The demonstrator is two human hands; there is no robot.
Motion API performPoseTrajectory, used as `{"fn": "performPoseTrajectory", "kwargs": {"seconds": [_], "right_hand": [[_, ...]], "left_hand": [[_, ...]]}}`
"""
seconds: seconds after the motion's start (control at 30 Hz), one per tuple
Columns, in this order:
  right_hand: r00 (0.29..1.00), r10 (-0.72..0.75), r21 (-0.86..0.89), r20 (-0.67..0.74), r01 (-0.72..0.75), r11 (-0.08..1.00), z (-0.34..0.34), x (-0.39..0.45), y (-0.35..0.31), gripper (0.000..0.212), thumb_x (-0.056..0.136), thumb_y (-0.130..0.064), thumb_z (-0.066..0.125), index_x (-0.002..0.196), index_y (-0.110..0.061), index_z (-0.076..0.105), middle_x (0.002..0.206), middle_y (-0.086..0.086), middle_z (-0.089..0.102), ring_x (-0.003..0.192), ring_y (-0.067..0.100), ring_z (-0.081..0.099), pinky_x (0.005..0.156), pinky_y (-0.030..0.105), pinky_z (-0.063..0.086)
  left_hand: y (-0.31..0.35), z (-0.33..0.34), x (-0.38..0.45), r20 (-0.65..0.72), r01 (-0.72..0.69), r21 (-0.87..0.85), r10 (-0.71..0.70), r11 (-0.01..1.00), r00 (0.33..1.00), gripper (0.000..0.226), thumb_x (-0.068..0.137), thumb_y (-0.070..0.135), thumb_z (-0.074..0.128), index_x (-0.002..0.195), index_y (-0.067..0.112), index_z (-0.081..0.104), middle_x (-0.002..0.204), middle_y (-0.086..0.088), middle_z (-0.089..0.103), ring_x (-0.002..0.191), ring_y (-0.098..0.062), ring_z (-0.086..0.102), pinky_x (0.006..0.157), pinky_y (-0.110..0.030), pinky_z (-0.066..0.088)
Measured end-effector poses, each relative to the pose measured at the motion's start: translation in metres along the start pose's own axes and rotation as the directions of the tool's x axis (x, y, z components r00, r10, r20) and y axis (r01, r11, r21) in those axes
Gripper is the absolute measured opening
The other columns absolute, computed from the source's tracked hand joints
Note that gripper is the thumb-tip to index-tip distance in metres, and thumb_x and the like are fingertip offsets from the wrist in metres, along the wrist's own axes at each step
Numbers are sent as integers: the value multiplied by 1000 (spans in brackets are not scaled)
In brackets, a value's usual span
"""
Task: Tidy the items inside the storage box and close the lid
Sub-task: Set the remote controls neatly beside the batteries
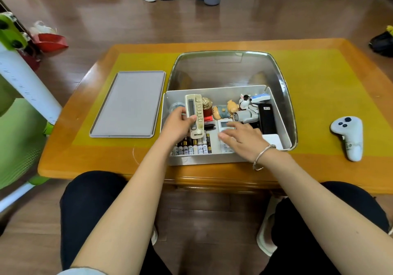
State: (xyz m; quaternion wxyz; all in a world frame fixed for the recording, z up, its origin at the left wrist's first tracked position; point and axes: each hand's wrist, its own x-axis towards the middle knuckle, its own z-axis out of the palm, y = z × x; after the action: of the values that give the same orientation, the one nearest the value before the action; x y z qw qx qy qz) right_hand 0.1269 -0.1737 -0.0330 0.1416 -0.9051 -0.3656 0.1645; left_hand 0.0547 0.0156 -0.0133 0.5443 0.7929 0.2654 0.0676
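A clear storage box (282, 87) stands on the table with a white tray insert (212, 92) in its near half. My left hand (177, 125) grips a beige remote (195, 115) and holds it upright over the insert's left side. My right hand (242, 138) rests palm down with spread fingers on a white remote (225, 124) in the insert. Several batteries (191, 148) lie at the front left. Small figurines (228, 109), a red and gold item (207, 107) and a black device (266, 118) fill the back and right. The grey lid (129, 104) lies flat left of the box.
A white game controller (348, 136) lies on the table to the right. The table's near edge (212, 179) is just above my knees. A green and white stand (21, 83) is at the left, with a red bag (51, 40) on the floor.
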Motion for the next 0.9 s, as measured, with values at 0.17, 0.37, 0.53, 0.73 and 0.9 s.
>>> {"fn": "performPoseTrajectory", "kwargs": {"seconds": [0.17,0.37,0.53,0.73,0.9], "right_hand": [[980,21,-179,196,15,984,7,3,-9,87,72,-79,-2,126,-41,54,153,-2,24,136,27,20,105,54,17],[957,97,-228,272,-34,973,11,8,-6,93,72,-83,-2,125,-33,56,154,-1,22,137,30,20,106,56,18],[967,111,-223,230,-58,973,11,6,-7,95,68,-85,-4,131,-38,49,152,1,27,136,31,22,104,56,20],[951,149,-166,271,-107,980,8,6,-12,115,52,-89,-10,131,-33,51,149,9,28,134,37,30,105,50,29],[948,160,-129,273,-129,983,10,12,-15,106,65,-86,1,129,-21,54,143,10,29,123,30,45,102,44,38]], "left_hand": [[-4,-4,3,-1,75,-6,-75,997,997,14,98,18,48,108,10,56,103,-9,67,84,-24,69,71,-40,59],[-5,-5,0,-2,100,-37,-100,994,995,8,97,17,50,92,14,56,99,-11,69,81,-28,70,62,-33,56],[-5,-5,-2,-20,94,-7,-94,996,995,12,96,20,53,95,10,58,96,-10,69,81,-23,68,61,-32,57],[-8,-2,-3,-38,83,38,-81,996,996,15,94,26,55,80,20,56,90,-3,69,81,-18,68,73,-38,58],[-9,0,-3,-37,90,13,-89,996,995,21,94,25,55,75,18,56,84,-3,70,75,-20,70,68,-37,59]]}}
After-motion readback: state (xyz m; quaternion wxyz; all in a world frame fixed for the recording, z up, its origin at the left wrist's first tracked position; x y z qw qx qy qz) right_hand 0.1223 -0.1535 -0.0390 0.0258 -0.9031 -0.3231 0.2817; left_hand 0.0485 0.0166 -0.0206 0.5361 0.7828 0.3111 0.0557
